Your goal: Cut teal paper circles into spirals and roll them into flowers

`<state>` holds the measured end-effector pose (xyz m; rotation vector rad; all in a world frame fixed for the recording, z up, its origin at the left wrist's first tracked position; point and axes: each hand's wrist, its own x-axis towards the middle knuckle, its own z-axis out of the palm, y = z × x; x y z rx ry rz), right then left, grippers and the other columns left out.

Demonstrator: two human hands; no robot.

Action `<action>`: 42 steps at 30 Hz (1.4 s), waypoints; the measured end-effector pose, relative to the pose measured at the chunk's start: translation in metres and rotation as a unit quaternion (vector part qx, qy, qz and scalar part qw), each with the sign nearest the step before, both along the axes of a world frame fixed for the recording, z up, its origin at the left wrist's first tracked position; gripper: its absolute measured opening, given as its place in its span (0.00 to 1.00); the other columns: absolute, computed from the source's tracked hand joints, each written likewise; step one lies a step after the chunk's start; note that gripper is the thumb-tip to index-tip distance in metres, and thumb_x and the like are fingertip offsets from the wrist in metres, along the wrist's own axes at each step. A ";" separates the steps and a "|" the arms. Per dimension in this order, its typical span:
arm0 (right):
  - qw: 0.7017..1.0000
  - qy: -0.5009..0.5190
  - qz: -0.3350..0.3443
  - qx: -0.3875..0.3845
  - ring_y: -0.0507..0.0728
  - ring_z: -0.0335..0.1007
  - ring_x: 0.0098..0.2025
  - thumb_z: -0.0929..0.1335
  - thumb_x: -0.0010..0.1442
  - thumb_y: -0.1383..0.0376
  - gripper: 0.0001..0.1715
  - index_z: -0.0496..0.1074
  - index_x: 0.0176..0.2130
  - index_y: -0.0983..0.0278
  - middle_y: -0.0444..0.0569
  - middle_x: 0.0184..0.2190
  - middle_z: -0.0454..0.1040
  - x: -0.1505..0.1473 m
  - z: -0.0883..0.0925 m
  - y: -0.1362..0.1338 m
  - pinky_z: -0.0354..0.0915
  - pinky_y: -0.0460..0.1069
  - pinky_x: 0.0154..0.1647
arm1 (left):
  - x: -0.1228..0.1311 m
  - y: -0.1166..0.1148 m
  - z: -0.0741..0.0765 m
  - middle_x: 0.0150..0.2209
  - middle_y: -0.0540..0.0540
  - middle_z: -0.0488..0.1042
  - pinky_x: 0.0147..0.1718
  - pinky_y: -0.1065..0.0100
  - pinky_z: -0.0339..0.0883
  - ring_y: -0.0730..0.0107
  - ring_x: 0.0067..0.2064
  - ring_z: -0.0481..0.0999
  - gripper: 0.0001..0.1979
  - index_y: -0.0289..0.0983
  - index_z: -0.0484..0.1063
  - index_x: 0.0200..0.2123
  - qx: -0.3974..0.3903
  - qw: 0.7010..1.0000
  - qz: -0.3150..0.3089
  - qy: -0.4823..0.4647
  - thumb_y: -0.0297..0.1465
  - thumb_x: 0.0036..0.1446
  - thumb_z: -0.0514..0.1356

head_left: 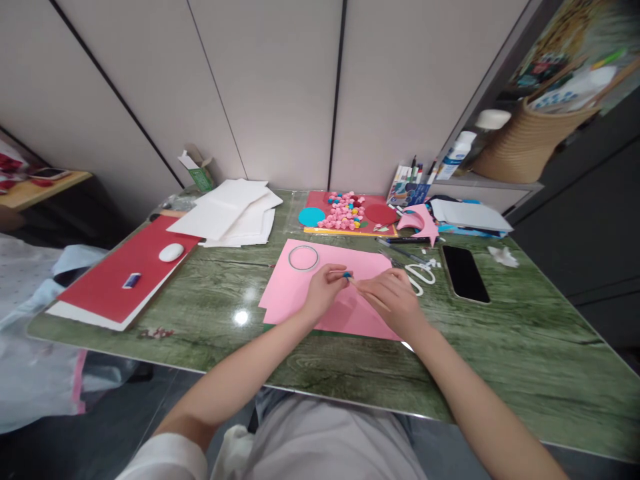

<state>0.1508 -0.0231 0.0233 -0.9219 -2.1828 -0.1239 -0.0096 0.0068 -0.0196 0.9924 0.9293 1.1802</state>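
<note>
A small blue piece [347, 274], perhaps rolled or folded paper, is pinched between the fingertips of my left hand [323, 291]. My right hand [393, 299] comes in from the other side, its thumb and fingers closed close to the same piece. Whether those right fingers hold something thin of their own, I cannot make out. Both hands are over pink paper sheets [280, 293], and a roll of clear tape [303, 258] lies on the sheets' far left part. White-handled scissors [421, 275] rest just beyond my right hand.
Pink rolled pieces [345, 212], a blue disc [311, 217] and a red disc [381, 214] lie at the back. Red paper [120, 273] and white sheets [227, 210] are left; a black phone [465, 274] is right. Someone's clothing [40, 347] shows at far left.
</note>
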 end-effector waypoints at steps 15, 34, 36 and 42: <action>0.999 -0.033 0.021 0.029 0.50 0.68 0.33 0.66 0.56 0.72 0.09 0.69 0.38 0.60 0.43 0.32 0.76 0.001 -0.002 -0.002 0.55 0.51 0.42 | 0.000 0.002 -0.005 0.35 0.41 0.77 0.43 0.60 0.65 0.65 0.40 0.75 0.14 0.34 0.67 0.37 0.025 1.000 0.007 0.002 0.24 0.43 0.61; 0.993 -0.107 0.024 0.050 0.52 0.60 0.29 0.67 0.55 0.65 0.10 0.64 0.24 0.64 0.45 0.22 0.68 0.005 -0.007 0.001 0.56 0.50 0.37 | 0.004 0.002 -0.010 0.34 0.41 0.76 0.39 0.64 0.66 0.66 0.38 0.75 0.13 0.34 0.67 0.36 0.007 1.000 -0.004 0.026 0.25 0.43 0.61; 0.991 -0.111 0.023 0.064 0.52 0.59 0.28 0.68 0.55 0.65 0.11 0.64 0.24 0.64 0.44 0.21 0.67 0.005 -0.007 0.001 0.57 0.50 0.36 | 0.004 0.001 -0.011 0.34 0.41 0.76 0.39 0.64 0.66 0.66 0.38 0.75 0.13 0.34 0.67 0.36 0.009 0.999 -0.007 0.033 0.25 0.43 0.61; 0.989 -0.090 0.023 0.111 0.52 0.58 0.26 0.69 0.52 0.67 0.13 0.61 0.22 0.63 0.43 0.18 0.64 0.007 -0.006 0.000 0.57 0.50 0.32 | 0.007 -0.002 -0.011 0.34 0.42 0.76 0.39 0.64 0.66 0.66 0.39 0.75 0.13 0.34 0.67 0.36 0.004 1.000 -0.014 0.024 0.24 0.43 0.61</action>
